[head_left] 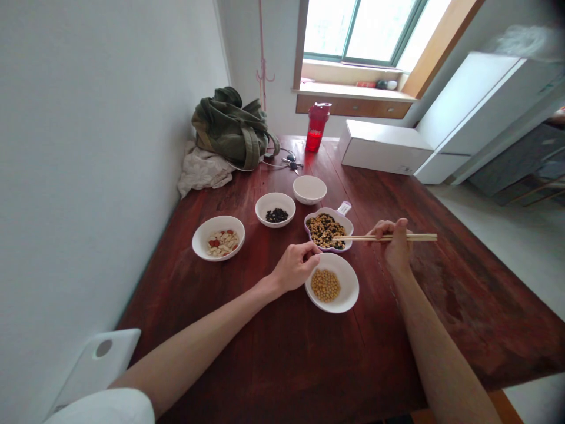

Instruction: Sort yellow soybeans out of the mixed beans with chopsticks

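My right hand (395, 244) holds a pair of wooden chopsticks (421, 237), their tips among the mixed black and yellow beans (325, 229) in a purple-rimmed dish with a short handle (344, 208). My left hand (296, 265) has its fingers closed at the upper left rim of a white bowl (348, 287) of yellow beans (325, 285). Behind the left hand stands a white bowl (262, 207) with black beans (276, 215). Farther left is a white bowl (199, 238) with pale and reddish pieces (222, 242). A further white bowl (309, 189) shows nothing inside.
At the back of the dark red table (265, 347) are a green bag (229, 129) on a cloth (205, 169), keys (293, 165) with a cable, a red bottle (316, 128) and a white box (384, 147). A wall runs along the left.
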{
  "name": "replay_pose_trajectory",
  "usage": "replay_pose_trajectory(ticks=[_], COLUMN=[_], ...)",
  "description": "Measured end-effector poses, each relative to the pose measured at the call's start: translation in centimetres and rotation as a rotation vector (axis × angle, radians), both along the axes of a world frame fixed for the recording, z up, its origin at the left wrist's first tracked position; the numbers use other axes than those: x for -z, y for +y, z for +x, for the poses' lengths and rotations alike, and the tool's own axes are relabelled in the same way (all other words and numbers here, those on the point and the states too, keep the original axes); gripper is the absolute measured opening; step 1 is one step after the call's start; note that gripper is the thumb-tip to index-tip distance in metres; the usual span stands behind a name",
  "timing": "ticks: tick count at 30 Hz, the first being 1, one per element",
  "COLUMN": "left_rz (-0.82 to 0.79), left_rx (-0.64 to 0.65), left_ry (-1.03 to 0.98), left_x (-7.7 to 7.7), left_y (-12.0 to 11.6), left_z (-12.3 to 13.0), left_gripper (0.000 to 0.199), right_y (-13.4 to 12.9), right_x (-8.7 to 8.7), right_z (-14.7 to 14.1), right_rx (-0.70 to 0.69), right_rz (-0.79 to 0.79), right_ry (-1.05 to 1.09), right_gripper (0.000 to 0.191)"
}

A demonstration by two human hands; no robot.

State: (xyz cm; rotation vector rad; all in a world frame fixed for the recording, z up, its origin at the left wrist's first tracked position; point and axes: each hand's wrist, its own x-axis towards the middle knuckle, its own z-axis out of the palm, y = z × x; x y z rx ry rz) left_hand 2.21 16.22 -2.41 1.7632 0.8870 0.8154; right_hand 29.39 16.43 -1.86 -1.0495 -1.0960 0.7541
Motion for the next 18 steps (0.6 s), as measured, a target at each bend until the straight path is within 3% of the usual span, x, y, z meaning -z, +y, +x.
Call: replay_pose_trajectory(ticks=[5,10,18], left_rz=[0.002,0.002,0.0], left_rx=[0.0,-0.001,-0.001], left_ry=[0.001,0.003,0.014], left_x=[0.0,0.1,0.0], left_y=[0.0,0.0,-0.1], left_z=[0.0,-0.1,-0.1], left_gripper=[0.022,0.022,0.022], right_y=[0.0,-0.4,-0.2], right_x=[-1.2,-2.3,-2.2], right_z=[0.3,0.5,0.5], right_rx=[-0.094,-0.203,-0.177], right_rz=[0.022,-0.04,-0.042], right_ry=[0.175,0.087,0.068], right_gripper=[0.068,0.07,0.07])
